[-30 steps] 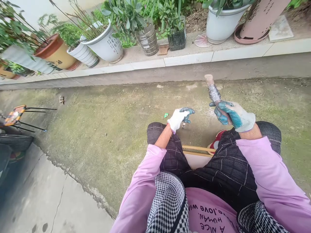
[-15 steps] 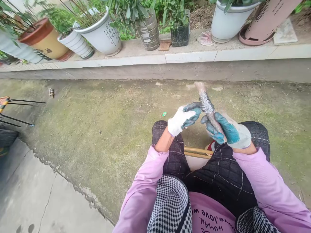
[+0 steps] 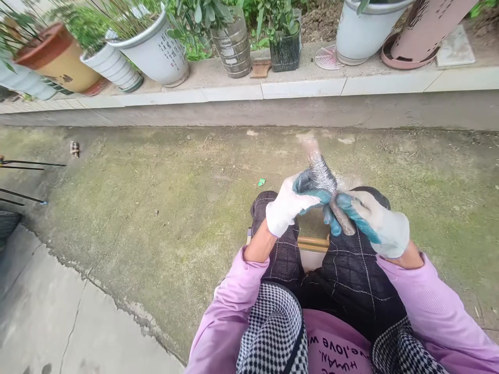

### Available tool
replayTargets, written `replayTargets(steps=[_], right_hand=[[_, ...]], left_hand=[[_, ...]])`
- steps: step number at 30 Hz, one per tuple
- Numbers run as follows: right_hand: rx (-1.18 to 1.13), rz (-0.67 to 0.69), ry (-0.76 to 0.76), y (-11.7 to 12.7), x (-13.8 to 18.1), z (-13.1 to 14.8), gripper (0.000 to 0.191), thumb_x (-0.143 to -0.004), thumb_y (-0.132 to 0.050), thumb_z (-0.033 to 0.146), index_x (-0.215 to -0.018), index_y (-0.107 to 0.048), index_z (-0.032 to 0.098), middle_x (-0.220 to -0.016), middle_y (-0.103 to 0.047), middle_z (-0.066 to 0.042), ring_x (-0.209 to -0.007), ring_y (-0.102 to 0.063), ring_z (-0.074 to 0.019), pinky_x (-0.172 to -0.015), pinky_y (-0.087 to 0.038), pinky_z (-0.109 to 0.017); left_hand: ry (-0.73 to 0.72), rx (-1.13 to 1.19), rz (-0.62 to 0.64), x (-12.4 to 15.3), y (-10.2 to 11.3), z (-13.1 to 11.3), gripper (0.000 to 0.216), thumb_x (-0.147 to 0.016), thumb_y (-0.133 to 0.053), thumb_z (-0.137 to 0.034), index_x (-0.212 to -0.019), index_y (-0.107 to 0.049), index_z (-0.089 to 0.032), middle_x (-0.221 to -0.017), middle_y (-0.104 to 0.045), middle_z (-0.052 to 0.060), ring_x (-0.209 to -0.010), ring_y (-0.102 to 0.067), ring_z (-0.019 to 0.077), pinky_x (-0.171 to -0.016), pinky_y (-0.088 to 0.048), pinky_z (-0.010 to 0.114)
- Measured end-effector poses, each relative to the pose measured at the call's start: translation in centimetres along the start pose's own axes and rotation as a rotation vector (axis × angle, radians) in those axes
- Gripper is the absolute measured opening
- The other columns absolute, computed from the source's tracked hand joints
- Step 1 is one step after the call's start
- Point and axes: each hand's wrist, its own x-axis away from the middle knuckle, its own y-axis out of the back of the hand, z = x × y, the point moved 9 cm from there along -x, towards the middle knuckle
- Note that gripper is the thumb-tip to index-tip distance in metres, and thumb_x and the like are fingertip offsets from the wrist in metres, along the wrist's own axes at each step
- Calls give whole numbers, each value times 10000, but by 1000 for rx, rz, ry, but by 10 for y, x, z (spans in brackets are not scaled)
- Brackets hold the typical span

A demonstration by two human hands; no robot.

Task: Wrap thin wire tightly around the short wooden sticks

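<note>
A wooden stick [image 3: 344, 220] tilts up and to the left above my knees. Silvery wire [image 3: 323, 174] is wound closely round its upper part, and the pale top end is blurred. My right hand [image 3: 368, 218], in a white glove with a teal coated palm, is closed on the stick's bare lower part. In a matching glove, my left hand [image 3: 296, 197] closes its thumb and fingers on the wound part from the left. The gloves hide some of the wire and the shaft.
Potted plants line a low tiled ledge, among them a white pot [image 3: 156, 52] and a black square pot [image 3: 286, 52]. A green scrap [image 3: 261, 182] lies on the mossy concrete. Dark thin legs [image 3: 27, 195] of a piece of furniture stand at far left.
The stick has shifted a little left and down. My left hand has come in round its wound part, and my right hand has changed its hold. My right knee has moved inward.
</note>
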Motion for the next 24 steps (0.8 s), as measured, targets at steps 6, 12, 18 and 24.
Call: replayTargets(steps=[6, 12, 18, 24], right_hand=[[-41, -483, 186, 33, 19, 25, 307, -918, -853, 475, -1168, -815, 302, -1115, -833, -70, -1003, -794, -295, -931, -657, -453], [-51, -517, 286, 31, 21, 45, 370, -904, -903, 434, -1250, -824, 329, -1203, -814, -80, -1055, -794, -328, -884, -688, -476], [-103, -554, 308, 31, 23, 46, 168, -950, -852, 411, -1092, -859, 322, -1073, -829, -64, -1048, -793, -337, -885, -685, -494], [-160, -668, 322, 40, 41, 49, 67, -902, -900, 365, -903, -853, 318, -917, -804, -45, -880, -755, -283, -805, -663, -452]], left_hand=[[-41, -112, -207, 25, 4, -24, 395, -718, -985, -357, -933, -696, -196, -929, -740, 29, -901, -677, 201, -850, -575, 332], [-5, -386, -251, 44, -3, -31, 374, -726, -999, -301, -928, -694, -226, -850, -722, 11, -865, -643, 205, -763, -525, 316], [70, -379, -229, 52, -11, -20, 399, -753, -1019, -363, -938, -692, -230, -885, -739, 26, -891, -649, 211, -760, -534, 318], [47, -146, -182, 50, -18, -19, 450, -679, -1033, -367, -875, -662, -204, -869, -715, 19, -838, -617, 169, -760, -541, 296]])
